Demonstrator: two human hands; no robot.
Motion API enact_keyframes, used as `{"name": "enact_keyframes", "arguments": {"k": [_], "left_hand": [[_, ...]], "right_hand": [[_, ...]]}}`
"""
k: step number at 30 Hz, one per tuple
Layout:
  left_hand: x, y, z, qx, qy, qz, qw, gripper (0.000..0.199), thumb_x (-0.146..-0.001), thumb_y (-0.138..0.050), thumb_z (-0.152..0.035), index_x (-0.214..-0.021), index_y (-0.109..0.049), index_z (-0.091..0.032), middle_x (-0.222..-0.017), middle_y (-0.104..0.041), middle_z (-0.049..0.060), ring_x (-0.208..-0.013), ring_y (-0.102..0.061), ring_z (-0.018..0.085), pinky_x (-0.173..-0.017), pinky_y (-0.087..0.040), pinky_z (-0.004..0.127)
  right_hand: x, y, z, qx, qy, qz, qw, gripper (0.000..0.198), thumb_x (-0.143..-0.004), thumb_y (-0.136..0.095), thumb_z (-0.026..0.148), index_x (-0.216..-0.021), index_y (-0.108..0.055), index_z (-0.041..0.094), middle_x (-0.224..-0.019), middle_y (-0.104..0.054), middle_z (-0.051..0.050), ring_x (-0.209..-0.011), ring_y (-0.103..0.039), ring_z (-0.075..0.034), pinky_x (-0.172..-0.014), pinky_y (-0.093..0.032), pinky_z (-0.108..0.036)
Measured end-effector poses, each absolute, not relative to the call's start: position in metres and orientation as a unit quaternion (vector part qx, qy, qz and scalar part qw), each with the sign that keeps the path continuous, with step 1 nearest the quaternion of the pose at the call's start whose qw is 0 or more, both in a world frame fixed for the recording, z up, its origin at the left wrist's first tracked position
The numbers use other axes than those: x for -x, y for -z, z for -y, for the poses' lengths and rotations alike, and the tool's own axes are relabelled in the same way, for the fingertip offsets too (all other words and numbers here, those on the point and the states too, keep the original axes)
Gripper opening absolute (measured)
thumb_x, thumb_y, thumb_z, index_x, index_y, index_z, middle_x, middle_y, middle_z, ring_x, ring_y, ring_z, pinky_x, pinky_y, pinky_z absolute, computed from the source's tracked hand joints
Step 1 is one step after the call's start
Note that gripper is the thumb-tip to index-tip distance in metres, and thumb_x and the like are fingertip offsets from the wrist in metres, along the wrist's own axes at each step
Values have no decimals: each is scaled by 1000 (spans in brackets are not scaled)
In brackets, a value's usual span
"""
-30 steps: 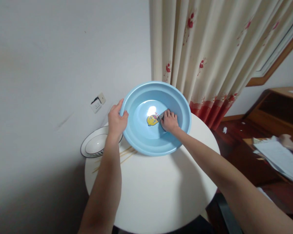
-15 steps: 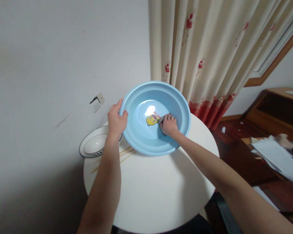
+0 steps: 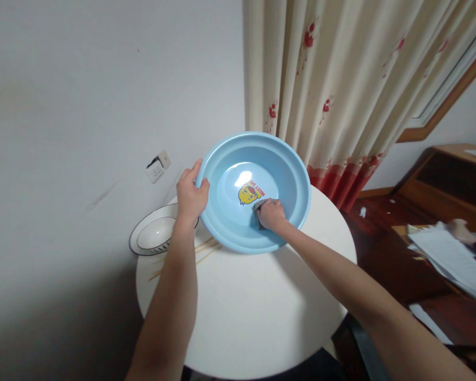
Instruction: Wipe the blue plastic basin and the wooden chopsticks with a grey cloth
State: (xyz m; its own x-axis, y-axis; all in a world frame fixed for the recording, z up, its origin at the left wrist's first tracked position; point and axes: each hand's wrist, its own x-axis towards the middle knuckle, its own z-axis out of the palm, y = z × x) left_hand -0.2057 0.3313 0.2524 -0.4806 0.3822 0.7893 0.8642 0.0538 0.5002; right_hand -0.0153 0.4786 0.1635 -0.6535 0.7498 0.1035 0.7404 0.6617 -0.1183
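Your left hand [image 3: 192, 193] grips the left rim of a wide, round, light-blue plastic basin [image 3: 230, 190], thumb inside and fingers outside. The basin is over the round white table [image 3: 254, 312], apparently tipped toward you, beyond some thin pale-wood chopsticks [image 3: 206, 250]. Your right hand [image 3: 272, 215] closes around a bunched grey cloth [image 3: 257, 208] against the basin's inner bottom, beside the yellow duck print [image 3: 246, 194].

The basin is probably light and fairly stiff, but its glossy wall could be slippery if wet, so the rolled rim is your surest hold. The cloth looks soft and likely folds easily; pinch it by its gathered middle.
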Motion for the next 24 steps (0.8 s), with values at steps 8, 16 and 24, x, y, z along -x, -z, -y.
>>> {"name": "enact_keyframes", "arguments": {"k": [8, 16, 24], "left_hand": [[204, -253, -331, 450, 508, 696, 235, 58, -85, -61, -19, -143, -64, -18, -104, -71, 8, -95, -69, 23, -97, -60, 44], [207, -252, -332, 449, 511, 694, 237, 58, -85, -62, -19, -143, -64, -20, -103, -72, 7, -89, -69, 22, -94, -61, 42], [207, -251, -331, 447, 510, 698, 231, 59, -85, -63, -19, -145, -63, -20, -99, -70, 6, -84, -67, 19, -93, -61, 41]], "right_hand": [[18, -165, -455, 418, -66, 906, 25, 54, -103, -44, 38, -140, -63, 3, -135, -65, -31, -126, -62, -40, -94, -54, -47], [19, -157, -455, 413, -45, 908, 44, 59, -101, -43, 35, -147, -55, -1, -136, -64, -33, -126, -62, -41, -93, -55, -50], [18, -158, -452, 408, -38, 911, 43, 58, -103, -42, 32, -146, -55, -4, -137, -63, -35, -128, -60, -43, -94, -53, -51]]}}
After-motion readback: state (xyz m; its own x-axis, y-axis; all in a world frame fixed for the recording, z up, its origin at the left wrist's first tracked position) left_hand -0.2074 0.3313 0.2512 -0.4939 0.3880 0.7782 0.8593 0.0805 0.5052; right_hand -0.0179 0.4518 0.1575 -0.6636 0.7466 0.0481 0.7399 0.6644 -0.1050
